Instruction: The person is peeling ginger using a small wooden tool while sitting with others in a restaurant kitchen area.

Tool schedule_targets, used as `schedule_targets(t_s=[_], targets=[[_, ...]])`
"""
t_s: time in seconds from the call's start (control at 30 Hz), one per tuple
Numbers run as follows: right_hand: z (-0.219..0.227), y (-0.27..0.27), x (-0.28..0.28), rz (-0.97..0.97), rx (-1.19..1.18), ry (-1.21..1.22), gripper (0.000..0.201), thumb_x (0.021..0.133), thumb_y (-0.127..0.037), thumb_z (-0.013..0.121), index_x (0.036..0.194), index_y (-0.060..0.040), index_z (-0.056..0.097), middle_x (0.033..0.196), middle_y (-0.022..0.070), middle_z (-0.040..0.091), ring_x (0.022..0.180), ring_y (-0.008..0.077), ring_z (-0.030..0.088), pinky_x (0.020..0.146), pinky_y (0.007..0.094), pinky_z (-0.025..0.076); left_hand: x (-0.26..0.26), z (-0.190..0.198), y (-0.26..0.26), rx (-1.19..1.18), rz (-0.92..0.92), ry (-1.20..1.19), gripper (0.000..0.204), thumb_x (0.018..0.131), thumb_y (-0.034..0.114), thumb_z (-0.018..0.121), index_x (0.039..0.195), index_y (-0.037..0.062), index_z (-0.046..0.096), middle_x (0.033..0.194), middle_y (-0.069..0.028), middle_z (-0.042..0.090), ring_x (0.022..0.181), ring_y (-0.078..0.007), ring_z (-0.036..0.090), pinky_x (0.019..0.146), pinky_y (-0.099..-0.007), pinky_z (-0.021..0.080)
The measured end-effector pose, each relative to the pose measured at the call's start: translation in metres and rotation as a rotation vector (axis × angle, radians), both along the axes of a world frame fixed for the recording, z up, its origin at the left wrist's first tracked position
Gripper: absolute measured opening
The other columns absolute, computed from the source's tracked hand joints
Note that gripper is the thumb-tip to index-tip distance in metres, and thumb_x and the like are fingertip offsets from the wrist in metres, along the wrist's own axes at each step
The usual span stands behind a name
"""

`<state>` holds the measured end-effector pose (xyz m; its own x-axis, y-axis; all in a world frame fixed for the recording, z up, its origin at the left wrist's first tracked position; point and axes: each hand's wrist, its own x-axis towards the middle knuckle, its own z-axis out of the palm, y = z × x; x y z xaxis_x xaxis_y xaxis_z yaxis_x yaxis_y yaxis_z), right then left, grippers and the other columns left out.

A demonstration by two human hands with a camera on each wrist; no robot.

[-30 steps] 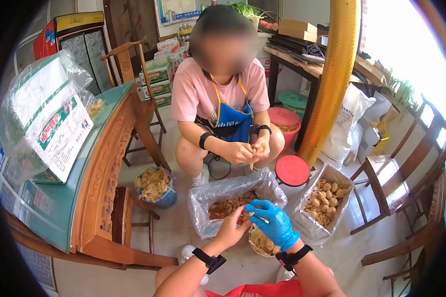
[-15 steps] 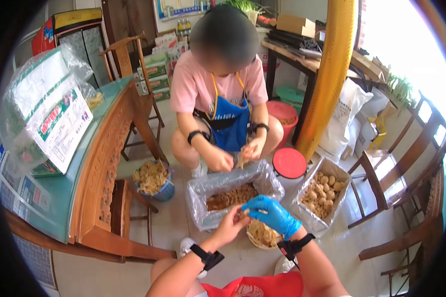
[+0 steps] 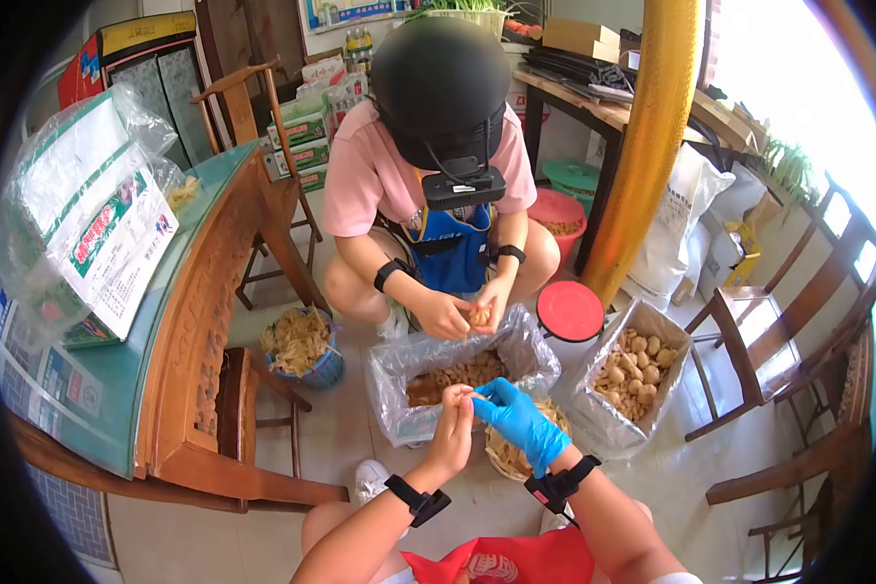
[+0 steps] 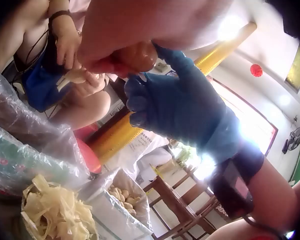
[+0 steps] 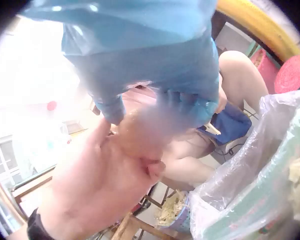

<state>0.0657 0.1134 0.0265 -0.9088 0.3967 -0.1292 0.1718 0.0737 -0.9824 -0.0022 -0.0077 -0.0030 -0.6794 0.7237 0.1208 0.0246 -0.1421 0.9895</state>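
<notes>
My bare left hand [image 3: 449, 440] holds a pale brown, rounded vegetable piece [image 4: 140, 56] with a wet sheen, between thumb and fingers. My right hand [image 3: 526, 423], in a blue glove, pinches the same piece from the other side; its thumb and fingertips meet the piece in the right wrist view. Both hands are raised over the near side of a plastic-lined box [image 3: 399, 389] with brown pieces in it. A basket of pale peelings [image 3: 506, 457] stands below the gloved hand, partly hidden by it. Opposite, another person holds a similar piece [image 3: 480, 316] in both hands.
To the right, a lined box [image 3: 603, 428] holds round vegetables, beside a red-lidded bucket [image 3: 569, 311]. A blue bucket of peelings [image 3: 302, 346] is on the floor to the left, near a glass-topped wooden table [image 3: 214, 195]. A wooden chair [image 3: 759, 331] stands far right.
My left hand has turned more upright round the piece, and my gloved fingers have shifted on it. The person opposite has bent the head down and brought both hands together.
</notes>
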Motion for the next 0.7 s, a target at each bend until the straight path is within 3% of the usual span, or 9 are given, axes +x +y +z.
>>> schedule_targets(t_s=[0.1, 0.13, 0.17, 0.23, 0.27, 0.33, 0.5, 0.63, 0.7], targets=[[0.000, 0.001, 0.002, 0.000, -0.027, -0.089, 0.046, 0.084, -0.039, 0.063, 0.105, 0.0009, 0.055, 0.087, 0.0107, 0.063, 0.083, 0.0116, 0.054, 0.073, 0.0284, 0.046, -0.007, -0.001, 0.002, -0.038, -0.008, 0.195, 0.036, 0.101, 0.034, 0.030, 0.114, 0.0012, 0.040, 0.104, -0.0098, 0.049, 0.092, -0.0143, 0.049, 0.083, -0.0281, 0.041], [-0.001, 0.002, 0.002, 0.006, -0.036, -0.083, 0.043, 0.085, -0.037, 0.062, 0.105, 0.0009, 0.055, 0.088, 0.0104, 0.063, 0.082, 0.0116, 0.054, 0.074, 0.0288, 0.046, -0.004, 0.003, 0.003, -0.045, 0.019, 0.158, 0.036, 0.101, 0.032, 0.031, 0.111, 0.0002, 0.043, 0.103, -0.0141, 0.051, 0.094, -0.0202, 0.051, 0.084, -0.0313, 0.041], [-0.002, 0.004, 0.003, 0.014, -0.044, -0.076, 0.041, 0.085, -0.035, 0.061, 0.104, 0.0010, 0.055, 0.089, 0.0101, 0.063, 0.082, 0.0116, 0.053, 0.074, 0.0291, 0.046, -0.005, 0.003, 0.006, -0.044, 0.018, 0.151, 0.036, 0.101, 0.032, 0.031, 0.111, 0.0002, 0.043, 0.103, -0.0141, 0.051, 0.094, -0.0202, 0.051, 0.084, -0.0313, 0.041], [-0.001, 0.006, 0.008, 0.035, -0.001, -0.042, 0.037, 0.086, -0.031, 0.059, 0.105, 0.0007, 0.054, 0.090, 0.0099, 0.062, 0.082, 0.0119, 0.053, 0.075, 0.0296, 0.046, -0.006, 0.003, 0.008, -0.095, 0.083, 0.368, 0.035, 0.099, 0.032, 0.034, 0.109, -0.0002, 0.045, 0.103, -0.0169, 0.052, 0.097, -0.0290, 0.052, 0.087, -0.0367, 0.039], [0.003, 0.006, 0.011, 0.044, 0.064, -0.010, 0.036, 0.087, -0.030, 0.059, 0.106, 0.0003, 0.054, 0.090, 0.0096, 0.062, 0.083, 0.0115, 0.052, 0.075, 0.0293, 0.046, -0.006, 0.006, 0.007, -0.103, 0.078, 0.361, 0.035, 0.099, 0.032, 0.034, 0.109, -0.0002, 0.045, 0.103, -0.0169, 0.052, 0.097, -0.0290, 0.052, 0.087, -0.0367, 0.039], [0.004, 0.010, 0.015, 0.094, 0.074, 0.016, 0.036, 0.089, -0.030, 0.059, 0.108, -0.0003, 0.054, 0.092, 0.0079, 0.061, 0.084, 0.0100, 0.051, 0.076, 0.0287, 0.046, -0.008, 0.016, 0.006, -0.120, 0.086, 0.662, 0.034, 0.097, 0.031, 0.038, 0.109, 0.0000, 0.046, 0.100, -0.0170, 0.052, 0.096, -0.0347, 0.051, 0.086, -0.0409, 0.037], [-0.003, 0.020, 0.021, 0.207, -0.173, 0.109, 0.042, 0.090, -0.031, 0.060, 0.114, 0.0021, 0.052, 0.097, 0.0055, 0.060, 0.086, 0.0105, 0.052, 0.080, 0.0286, 0.046, -0.012, 0.025, 0.004, -0.120, 0.008, 0.817, 0.032, 0.094, 0.031, 0.043, 0.108, 0.0023, 0.048, 0.092, -0.0126, 0.051, 0.087, -0.0314, 0.050, 0.076, -0.0405, 0.035], [-0.001, 0.009, 0.022, 0.146, -0.063, 0.160, 0.045, 0.090, -0.032, 0.059, 0.117, 0.0028, 0.049, 0.092, 0.0087, 0.060, 0.084, 0.0133, 0.055, 0.078, 0.0303, 0.047, -0.013, 0.027, 0.004, -0.134, -0.002, 0.826, 0.030, 0.094, 0.030, 0.043, 0.104, 0.0025, 0.049, 0.089, -0.0118, 0.051, 0.085, -0.0313, 0.050, 0.076, -0.0405, 0.035], [-0.003, 0.009, 0.021, 0.130, 0.245, 0.106, 0.043, 0.091, -0.033, 0.056, 0.114, 0.0026, 0.049, 0.088, 0.0166, 0.060, 0.080, 0.0234, 0.058, 0.074, 0.0351, 0.047, -0.014, 0.022, 0.005, -0.134, 0.027, 0.803, 0.029, 0.095, 0.029, 0.042, 0.104, 0.0022, 0.049, 0.089, -0.0123, 0.052, 0.085, -0.0317, 0.050, 0.076, -0.0409, 0.036]])
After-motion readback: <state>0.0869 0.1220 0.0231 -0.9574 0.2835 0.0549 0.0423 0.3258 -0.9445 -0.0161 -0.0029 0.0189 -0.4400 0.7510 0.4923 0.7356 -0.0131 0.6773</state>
